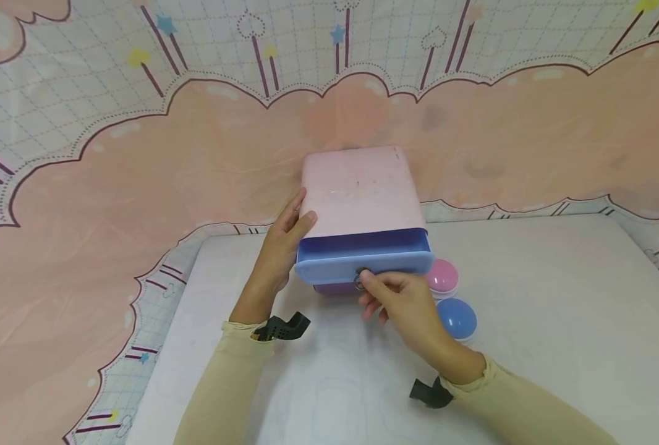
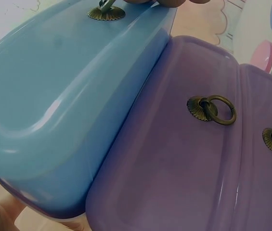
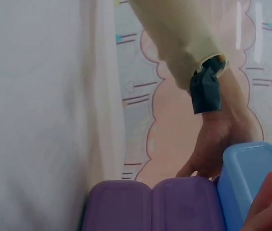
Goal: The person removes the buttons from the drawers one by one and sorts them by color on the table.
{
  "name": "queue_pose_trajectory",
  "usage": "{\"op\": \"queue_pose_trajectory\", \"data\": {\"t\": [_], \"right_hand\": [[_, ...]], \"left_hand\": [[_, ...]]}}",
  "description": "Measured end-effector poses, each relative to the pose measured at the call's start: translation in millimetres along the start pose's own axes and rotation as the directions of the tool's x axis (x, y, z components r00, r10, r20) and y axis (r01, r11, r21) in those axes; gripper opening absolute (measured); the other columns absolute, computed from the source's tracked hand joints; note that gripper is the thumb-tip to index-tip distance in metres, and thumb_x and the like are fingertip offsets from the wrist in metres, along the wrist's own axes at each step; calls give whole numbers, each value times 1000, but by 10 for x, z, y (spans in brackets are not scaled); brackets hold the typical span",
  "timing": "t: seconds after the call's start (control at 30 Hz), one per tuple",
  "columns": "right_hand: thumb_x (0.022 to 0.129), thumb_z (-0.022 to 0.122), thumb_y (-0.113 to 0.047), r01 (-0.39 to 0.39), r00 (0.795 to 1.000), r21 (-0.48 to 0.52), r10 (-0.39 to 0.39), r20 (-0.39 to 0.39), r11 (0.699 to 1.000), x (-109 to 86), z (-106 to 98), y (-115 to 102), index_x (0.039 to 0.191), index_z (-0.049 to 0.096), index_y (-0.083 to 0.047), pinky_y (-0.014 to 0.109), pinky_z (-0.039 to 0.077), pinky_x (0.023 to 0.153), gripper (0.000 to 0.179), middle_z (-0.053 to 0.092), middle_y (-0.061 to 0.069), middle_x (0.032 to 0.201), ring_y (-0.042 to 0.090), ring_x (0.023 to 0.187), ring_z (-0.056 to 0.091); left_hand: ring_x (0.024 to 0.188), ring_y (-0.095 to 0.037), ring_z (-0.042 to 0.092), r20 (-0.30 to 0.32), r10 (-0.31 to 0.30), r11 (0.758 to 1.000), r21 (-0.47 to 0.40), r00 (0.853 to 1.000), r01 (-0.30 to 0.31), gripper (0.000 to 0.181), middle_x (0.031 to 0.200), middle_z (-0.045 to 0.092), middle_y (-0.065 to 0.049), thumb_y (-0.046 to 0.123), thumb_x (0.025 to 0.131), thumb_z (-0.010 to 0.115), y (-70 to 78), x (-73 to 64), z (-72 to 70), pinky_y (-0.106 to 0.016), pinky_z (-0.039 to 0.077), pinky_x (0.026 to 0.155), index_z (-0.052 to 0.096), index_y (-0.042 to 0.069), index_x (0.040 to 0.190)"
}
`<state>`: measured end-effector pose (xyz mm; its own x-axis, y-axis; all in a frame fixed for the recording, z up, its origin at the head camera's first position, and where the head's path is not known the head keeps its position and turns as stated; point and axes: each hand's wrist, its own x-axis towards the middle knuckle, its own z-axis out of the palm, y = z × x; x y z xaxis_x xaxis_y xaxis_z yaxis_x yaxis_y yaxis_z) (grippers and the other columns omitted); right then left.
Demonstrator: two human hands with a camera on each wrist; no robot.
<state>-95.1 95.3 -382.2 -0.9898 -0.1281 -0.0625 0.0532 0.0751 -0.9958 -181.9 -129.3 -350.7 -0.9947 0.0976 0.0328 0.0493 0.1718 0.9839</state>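
Observation:
A small drawer cabinet with a pale pink top stands on the table. Its top drawer, a blue one, is pulled partly out, and a strip of its hollow inside shows. Below it are two purple drawers, closed, each with a bronze ring pull. My left hand holds the cabinet's left side, thumb over the top edge. With thumb and fingertips my right hand pinches the ring pull at the middle of the blue drawer's front. The drawer's floor is hidden.
Right of the cabinet stand two small round containers, one pink-topped and one blue-topped, close to my right hand. The white table ends at a patterned cloth behind and to the left. Dark pieces sit at both wrists.

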Motion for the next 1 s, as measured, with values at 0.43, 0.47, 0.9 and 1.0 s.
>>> {"op": "queue_pose_trajectory", "data": {"t": [0.43,0.47,0.9,1.0], "right_hand": [[95,72,-44,-22,998,31,24,-50,999,114,7,-24,94,78,2,28,53,53,46,72,5,71,21,60,71],[95,72,-43,-22,998,34,24,-52,999,124,6,-28,94,77,2,27,53,52,46,72,5,71,20,60,70],[94,73,-44,-31,997,54,35,-76,998,272,9,-77,88,76,0,23,48,49,44,72,2,69,16,56,69],[93,73,-45,-35,996,63,40,-79,997,300,7,-75,88,76,1,23,47,48,46,72,1,68,15,56,69]], "left_hand": [[159,-24,17,-1,-1,1000,2,1000,1,62,171,16,11,41,103,58,3,-8,5,-45,24,126,30,44,159],[159,-24,16,1,-3,1000,-2,1000,3,62,171,16,11,41,103,58,3,-8,4,-45,24,126,30,44,159],[151,-34,35,26,-91,994,-61,996,92,60,172,17,4,43,102,59,7,-1,-16,-65,47,104,32,55,154],[149,-34,38,28,-102,992,-65,994,104,59,172,17,3,43,102,59,10,-3,-12,-65,49,101,32,56,153]]}}
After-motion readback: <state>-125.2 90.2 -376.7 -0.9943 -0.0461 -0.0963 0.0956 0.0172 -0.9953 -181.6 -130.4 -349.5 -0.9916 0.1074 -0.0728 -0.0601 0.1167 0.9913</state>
